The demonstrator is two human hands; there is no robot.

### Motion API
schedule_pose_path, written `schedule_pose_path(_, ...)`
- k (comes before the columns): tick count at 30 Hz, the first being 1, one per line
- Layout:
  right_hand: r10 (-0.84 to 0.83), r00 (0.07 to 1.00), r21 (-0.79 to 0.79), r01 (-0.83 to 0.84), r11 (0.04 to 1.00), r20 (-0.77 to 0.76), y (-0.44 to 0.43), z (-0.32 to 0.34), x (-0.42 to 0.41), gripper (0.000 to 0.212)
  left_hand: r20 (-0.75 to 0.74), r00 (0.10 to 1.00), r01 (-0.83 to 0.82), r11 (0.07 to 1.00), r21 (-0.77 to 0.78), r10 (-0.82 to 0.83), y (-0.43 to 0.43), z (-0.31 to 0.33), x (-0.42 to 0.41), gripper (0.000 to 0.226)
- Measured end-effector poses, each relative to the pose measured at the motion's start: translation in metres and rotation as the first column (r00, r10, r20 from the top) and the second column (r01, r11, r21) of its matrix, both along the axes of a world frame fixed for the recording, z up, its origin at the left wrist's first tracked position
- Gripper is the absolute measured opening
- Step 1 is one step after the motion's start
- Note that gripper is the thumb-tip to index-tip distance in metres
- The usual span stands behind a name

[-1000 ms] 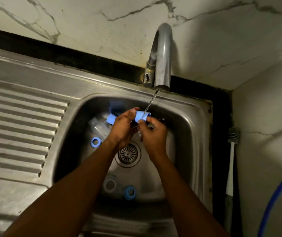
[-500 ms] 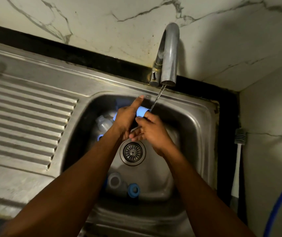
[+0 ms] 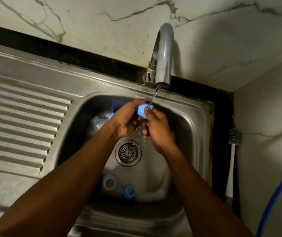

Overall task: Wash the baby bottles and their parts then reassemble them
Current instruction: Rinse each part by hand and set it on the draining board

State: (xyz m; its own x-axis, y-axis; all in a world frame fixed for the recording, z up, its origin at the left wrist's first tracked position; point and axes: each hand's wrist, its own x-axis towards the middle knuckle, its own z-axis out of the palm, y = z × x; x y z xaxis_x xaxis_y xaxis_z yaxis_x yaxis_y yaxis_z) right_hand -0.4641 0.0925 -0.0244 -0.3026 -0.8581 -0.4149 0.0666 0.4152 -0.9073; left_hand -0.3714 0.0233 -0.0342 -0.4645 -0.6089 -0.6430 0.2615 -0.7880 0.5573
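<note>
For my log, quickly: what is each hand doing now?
Left hand: holds the blue cap.
Right hand: fingers at the cap; grip cannot be told.

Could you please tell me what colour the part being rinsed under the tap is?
The part is light blue; head view.
</note>
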Motion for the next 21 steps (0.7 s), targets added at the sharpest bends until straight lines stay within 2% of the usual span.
schedule_pose_path(1,-0.089,0.964,0.044,0.080,0.996,0.251,-0.002,0.007,0.007,0.021,-0.076,0.997,-0.026,1.000,-0.009,0.025,0.001,0.002,0.001,0.024)
schedule_pose_path(2,-0.078,0.943,0.049,0.065,0.997,0.325,0.000,0.009,0.010,0.018,-0.151,0.986,-0.068,0.997,0.023,0.071,0.001,0.002,0.001,0.022)
schedule_pose_path(3,0.012,0.976,0.007,-0.013,1.000,0.218,0.003,0.008,0.009,0.018,-0.180,0.977,-0.108,0.992,0.065,0.118,0.000,0.001,-0.001,0.020)
schedule_pose_path(4,0.160,0.987,-0.048,-0.161,0.986,-0.030,0.008,0.003,0.005,0.021,-0.128,0.982,-0.125,0.988,0.093,0.136,-0.001,-0.003,-0.004,0.020)
schedule_pose_path(5,0.319,0.864,-0.044,-0.363,0.931,-0.390,0.012,-0.006,-0.002,0.028,-0.035,0.993,-0.111,0.988,0.106,0.116,-0.003,-0.005,-0.007,0.023)
schedule_pose_path(6,0.419,0.621,0.050,-0.521,0.852,-0.662,0.016,-0.016,-0.012,0.037,0.077,0.995,-0.070,0.993,0.097,0.063,-0.003,-0.007,-0.008,0.028)
schedule_pose_path(7,0.457,0.441,0.140,-0.584,0.800,-0.772,0.018,-0.023,-0.019,0.043,0.159,0.987,-0.028,0.995,0.091,0.013,-0.004,-0.007,-0.010,0.033)
schedule_pose_path(8,0.450,0.410,0.160,-0.573,0.804,-0.793,0.020,-0.025,-0.022,0.045,0.189,0.982,0.004,0.996,0.085,-0.021,-0.004,-0.009,-0.010,0.035)
schedule_pose_path(9,0.407,0.497,0.105,-0.528,0.843,-0.766,0.019,-0.024,-0.020,0.043,0.180,0.983,0.025,0.997,0.076,-0.038,-0.003,-0.008,-0.010,0.033)
schedule_pose_path(10,0.328,0.687,0.031,-0.407,0.913,-0.648,0.016,-0.018,-0.016,0.039,0.147,0.988,0.036,0.998,0.049,-0.043,-0.001,-0.006,-0.008,0.029)
schedule_pose_path(11,0.189,0.892,-0.022,-0.216,0.976,-0.411,0.012,-0.012,-0.010,0.034,0.072,0.997,0.030,0.999,0.026,-0.032,0.000,-0.003,-0.006,0.025)
schedule_pose_path(12,0.062,0.993,0.000,-0.062,0.998,-0.096,0.008,-0.006,-0.005,0.029,-0.026,1.000,0.005,1.000,0.002,-0.005,0.001,-0.004,-0.003,0.022)
schedule_pose_path(13,-0.036,0.982,0.025,0.032,0.999,0.183,0.005,0.002,0.000,0.025,-0.145,0.989,-0.030,1.000,-0.010,0.028,0.004,-0.003,-0.001,0.024)
schedule_pose_path(14,-0.062,0.947,0.033,0.055,0.998,0.315,0.005,0.008,0.004,0.020,-0.225,0.973,-0.063,0.998,-0.019,0.057,0.007,-0.005,0.002,0.029)
schedule_pose_path(15,-0.026,0.958,0.004,0.026,1.000,0.287,0.006,0.009,0.004,0.018,-0.234,0.969,-0.081,0.996,-0.031,0.072,0.008,-0.008,0.001,0.030)
schedule_pose_path(16,0.081,0.991,-0.047,-0.077,0.996,0.103,0.009,0.008,0.001,0.018,-0.152,0.983,-0.109,0.993,-0.041,0.101,0.006,-0.012,0.000,0.029)
schedule_pose_path(17,0.255,0.939,-0.043,-0.272,0.961,-0.232,0.012,0.003,-0.005,0.023,-0.032,0.992,-0.125,0.991,-0.046,0.123,0.005,-0.015,-0.002,0.028)
schedule_pose_path(18,0.421,0.713,0.052,-0.478,0.877,-0.560,0.014,-0.003,-0.015,0.031,0.095,0.986,-0.134,0.990,-0.042,0.137,0.003,-0.020,-0.004,0.029)
schedule_pose_path(19,0.508,0.459,0.174,-0.594,0.786,-0.729,0.015,-0.011,-0.024,0.038,0.183,0.972,-0.143,0.989,-0.027,0.145,0.003,-0.020,-0.006,0.033)
schedule_pose_path(20,0.529,0.345,0.241,-0.613,0.753,-0.776,0.016,-0.014,-0.028,0.041,0.221,0.966,-0.138,0.990,-0.008,0.137,0.003,-0.021,-0.007,0.037)
schedule_pose_path(21,0.495,0.380,0.210,-0.587,0.782,-0.782,0.016,-0.013,-0.027,0.040,0.210,0.972,-0.114,0.993,0.013,0.108,0.002,-0.022,-0.006,0.041)
